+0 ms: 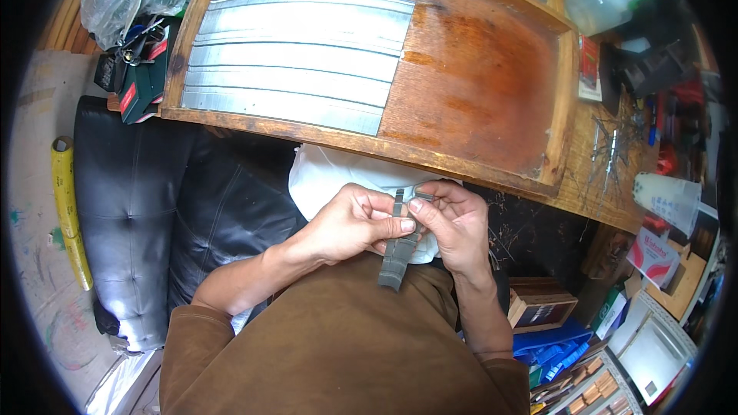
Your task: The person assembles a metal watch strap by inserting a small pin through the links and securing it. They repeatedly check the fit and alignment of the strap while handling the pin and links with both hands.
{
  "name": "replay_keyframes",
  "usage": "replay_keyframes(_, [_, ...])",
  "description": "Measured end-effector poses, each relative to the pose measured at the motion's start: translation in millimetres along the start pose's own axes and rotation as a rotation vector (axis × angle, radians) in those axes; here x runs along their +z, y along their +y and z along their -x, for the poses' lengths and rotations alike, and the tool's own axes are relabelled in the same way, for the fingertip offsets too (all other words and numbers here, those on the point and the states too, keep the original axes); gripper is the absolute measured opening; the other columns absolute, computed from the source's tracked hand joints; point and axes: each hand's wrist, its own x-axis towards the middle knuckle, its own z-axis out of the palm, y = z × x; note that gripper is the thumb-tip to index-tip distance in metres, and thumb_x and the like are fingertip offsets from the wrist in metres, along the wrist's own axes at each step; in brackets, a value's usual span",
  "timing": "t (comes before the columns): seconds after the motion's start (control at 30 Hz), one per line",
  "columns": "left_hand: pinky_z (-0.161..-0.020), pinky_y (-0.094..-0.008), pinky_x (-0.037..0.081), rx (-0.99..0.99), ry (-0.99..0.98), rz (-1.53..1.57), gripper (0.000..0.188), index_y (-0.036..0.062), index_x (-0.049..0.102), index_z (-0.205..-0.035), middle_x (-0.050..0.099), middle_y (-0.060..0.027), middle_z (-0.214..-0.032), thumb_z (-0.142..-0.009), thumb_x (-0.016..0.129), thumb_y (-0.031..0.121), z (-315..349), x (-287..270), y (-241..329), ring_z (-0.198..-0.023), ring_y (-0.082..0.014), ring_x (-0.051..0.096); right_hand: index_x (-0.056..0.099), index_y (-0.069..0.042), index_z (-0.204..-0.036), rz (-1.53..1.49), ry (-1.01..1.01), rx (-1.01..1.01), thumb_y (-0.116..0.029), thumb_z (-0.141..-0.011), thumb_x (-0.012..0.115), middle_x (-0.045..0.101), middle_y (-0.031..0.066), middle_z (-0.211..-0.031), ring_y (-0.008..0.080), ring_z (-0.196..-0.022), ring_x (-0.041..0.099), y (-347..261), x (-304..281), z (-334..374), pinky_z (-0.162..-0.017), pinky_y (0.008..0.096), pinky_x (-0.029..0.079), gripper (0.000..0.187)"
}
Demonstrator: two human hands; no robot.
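Observation:
Close in front of my body, my left hand [357, 224] is closed on a small bundle of thin grey strips [395, 263]. The lower end of the bundle hangs below my fingers, its layers slightly stepped, and a short end sticks up above them. My right hand [455, 227] pinches the same bundle from the other side, thumb against it, with a small grey piece showing by its fingertips. Just beyond my hands is a wooden tray [369, 147]; rows of tightly packed silvery strips [296, 54] fill its left part.
A black padded seat [131, 215] is at the left, with a yellow tube [68, 211] beside it. At the right, a squeeze bottle [603, 9], thin metal tools [611, 154] and a plastic cup [667, 201] crowd the bench. Blue bins [555, 350] lie lower right.

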Motion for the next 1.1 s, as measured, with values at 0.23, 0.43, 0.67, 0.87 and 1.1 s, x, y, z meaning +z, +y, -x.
replay_keyframes(0.23, [-0.065,-0.0206,0.052,0.072,-0.017,-0.050,0.016,-0.0013,0.076,-0.108,0.074,-0.0012,-0.087,-0.098,0.074,0.010,-1,-4,-12,-0.074,-0.0040,0.063,0.072,0.007,-0.110,0.089,-0.064,0.038,0.003,-0.095,0.073,0.071,0.0076,-0.093,0.0103,-0.083,0.066,-7,0,5,-0.074,0.0235,0.054,0.015])
replay_keyframes(0.43, [-0.064,-0.0216,0.050,0.122,-0.031,-0.124,0.015,-0.0014,0.077,-0.106,0.072,0.0001,-0.084,-0.098,0.075,0.011,2,-3,-12,-0.072,-0.0037,0.060,0.075,0.008,-0.103,0.173,-0.097,-0.084,0.003,-0.094,0.073,0.068,0.0079,-0.093,0.0109,-0.085,0.063,-3,2,5,-0.075,0.0243,0.051,0.010])
replay_keyframes(0.67, [-0.059,-0.0195,0.044,0.155,-0.019,-0.081,0.014,-0.0041,0.076,-0.106,0.070,0.0021,-0.082,-0.099,0.072,0.007,4,0,-15,-0.069,-0.0007,0.055,0.075,0.008,-0.102,0.202,-0.065,-0.105,0.004,-0.094,0.073,0.067,0.0075,-0.091,0.0102,-0.081,0.061,-3,7,9,-0.072,0.0240,0.049,0.009])
replay_keyframes(0.87, [-0.065,-0.0214,0.052,0.071,0.101,-0.124,0.019,-0.0046,0.075,-0.115,0.074,-0.0025,-0.086,-0.098,0.072,0.004,10,9,-7,-0.074,-0.0044,0.063,0.075,0.008,-0.100,0.229,0.028,-0.179,0.004,-0.094,0.073,0.068,0.0075,-0.091,0.0100,-0.082,0.062,-10,5,20,-0.072,0.0234,0.049,0.007])
replay_keyframes(1.1, [-0.088,-0.0319,0.061,0.239,0.112,-0.020,0.025,-0.0139,0.069,-0.117,0.077,-0.0195,-0.103,-0.098,0.070,0.001,15,4,1,-0.095,-0.0206,0.075,0.077,0.001,-0.095,0.455,0.533,-0.477,-0.005,-0.093,0.075,0.069,0.0053,-0.084,0.0093,-0.068,0.058,-131,-52,58,-0.062,0.0224,0.047,0.007])
